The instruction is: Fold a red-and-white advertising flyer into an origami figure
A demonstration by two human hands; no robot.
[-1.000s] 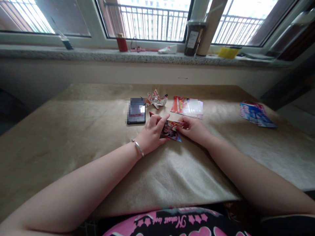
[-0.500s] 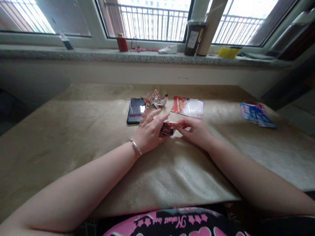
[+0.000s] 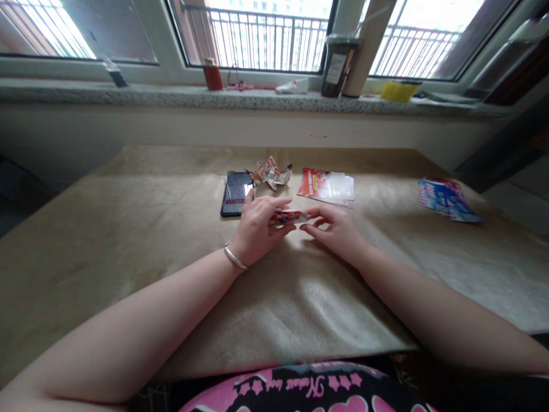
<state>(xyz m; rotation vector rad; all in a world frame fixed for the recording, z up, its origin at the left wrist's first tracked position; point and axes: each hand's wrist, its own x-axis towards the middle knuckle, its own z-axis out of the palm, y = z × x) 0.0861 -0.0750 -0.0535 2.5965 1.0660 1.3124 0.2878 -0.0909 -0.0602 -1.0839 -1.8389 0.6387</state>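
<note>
Item one: a small, flat, glossy printed piece, red and multicoloured [image 3: 288,217]. It is lying between your two hands, low over the middle of the table, and showing you mostly a narrow edge.

Item two: your left hand [image 3: 259,224], wearing a thin silver metal bangle [image 3: 234,258]. Its fingers and thumb are closing around the piece's left part and holding it.

Item three: your right hand [image 3: 338,230]. Its fingertips are reaching the piece's right end, with the thumb parting slightly below; whether they are pinching it, you cannot tell.

Surroundings: a black rectangular phone [image 3: 238,195] is lying just beyond your left hand; a crumpled white-and-orange wrapper [image 3: 273,175] is sitting beside it. Flat red-and-white printed sheets [image 3: 325,186] are resting beyond your right hand. Blue-and-red glossy printed sheets [image 3: 448,200] are lying well apart, far right. A beige, sheeny cloth-like covering [image 3: 309,320] is spreading beneath everything.
</note>
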